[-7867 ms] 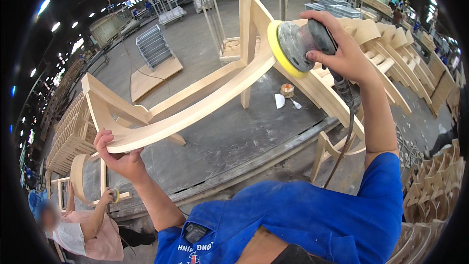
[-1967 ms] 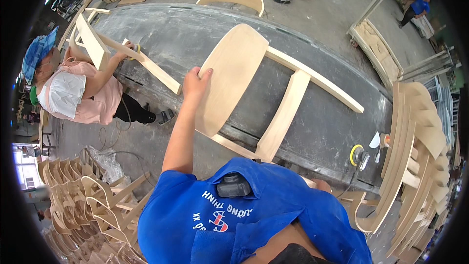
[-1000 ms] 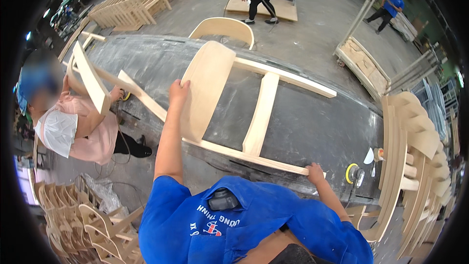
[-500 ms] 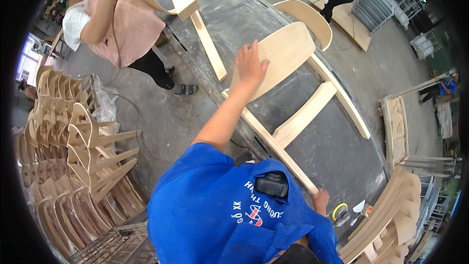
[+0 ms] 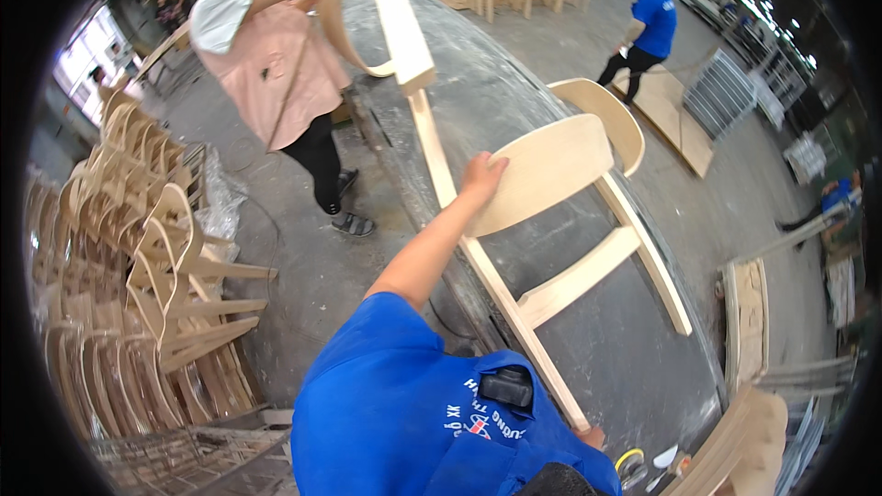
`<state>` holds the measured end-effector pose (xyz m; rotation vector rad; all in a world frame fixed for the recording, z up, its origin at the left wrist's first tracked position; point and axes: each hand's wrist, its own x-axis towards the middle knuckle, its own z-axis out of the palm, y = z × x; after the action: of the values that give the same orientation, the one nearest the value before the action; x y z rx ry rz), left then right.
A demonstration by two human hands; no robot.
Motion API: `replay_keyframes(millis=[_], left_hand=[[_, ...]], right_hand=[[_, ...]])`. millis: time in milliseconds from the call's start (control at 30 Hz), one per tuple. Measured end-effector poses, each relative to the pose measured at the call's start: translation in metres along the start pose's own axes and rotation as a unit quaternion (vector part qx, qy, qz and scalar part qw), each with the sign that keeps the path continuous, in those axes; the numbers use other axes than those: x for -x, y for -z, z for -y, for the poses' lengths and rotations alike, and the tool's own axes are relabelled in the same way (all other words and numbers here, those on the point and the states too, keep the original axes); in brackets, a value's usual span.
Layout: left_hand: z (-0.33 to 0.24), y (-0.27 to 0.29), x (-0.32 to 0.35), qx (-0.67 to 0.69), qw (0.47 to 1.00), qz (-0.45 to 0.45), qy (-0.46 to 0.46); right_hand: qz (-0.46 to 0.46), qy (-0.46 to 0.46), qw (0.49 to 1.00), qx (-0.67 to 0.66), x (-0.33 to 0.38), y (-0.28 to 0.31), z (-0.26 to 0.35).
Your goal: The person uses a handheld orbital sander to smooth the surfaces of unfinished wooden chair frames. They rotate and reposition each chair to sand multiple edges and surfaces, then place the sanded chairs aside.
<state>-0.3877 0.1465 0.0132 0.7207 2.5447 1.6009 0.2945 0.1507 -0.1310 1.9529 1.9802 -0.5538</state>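
The dark, dusty table (image 5: 625, 367) bears 2 pale wooden frames (image 5: 548, 174), a yellow-padded sander (image 5: 632, 468) and a white half-round piece (image 5: 665, 456).

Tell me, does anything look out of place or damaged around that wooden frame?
No clear damage shows on the wooden frame, which the left hand and right hand hold. The untidiest thing is crumpled clear plastic bunched beside the stacked chair frames; pale smudges also mark the dark table.
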Motion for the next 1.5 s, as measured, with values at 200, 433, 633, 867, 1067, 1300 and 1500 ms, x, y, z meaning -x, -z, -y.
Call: replay_keyframes(millis=[200,433,633,867,1067,1300,1500], left_hand=[[0.003,0.003,-0.009,-0.034,0.997,0.051,0.040],[0.015,-0.004,0.019,-0.022,0.999,0.024,0.041],[0.027,0.005,0.049,-0.050,0.998,0.009,0.037],[0.027,0.010,0.131,-0.073,0.990,-0.098,-0.070],[-0.035,0.022,0.232,0.154,0.985,0.080,0.017],[-0.214,0.048,0.317,0.358,0.888,0.216,-0.192],[-0.364,0.106,0.413,0.524,0.687,0.244,-0.441]], right_hand=[[-0.007,0.049,0.998,-0.033,0.002,0.002,0.014],[-0.070,0.094,0.993,-0.019,-0.002,-0.014,-0.003],[0.025,0.041,0.992,-0.117,-0.011,-0.020,-0.011],[-0.036,0.136,0.986,-0.087,-0.024,-0.029,-0.022],[0.106,0.145,0.963,-0.202,-0.002,-0.014,-0.041],[0.135,0.240,0.939,-0.204,0.000,-0.027,-0.129],[0.135,0.285,0.928,-0.198,-0.037,-0.087,-0.237]])
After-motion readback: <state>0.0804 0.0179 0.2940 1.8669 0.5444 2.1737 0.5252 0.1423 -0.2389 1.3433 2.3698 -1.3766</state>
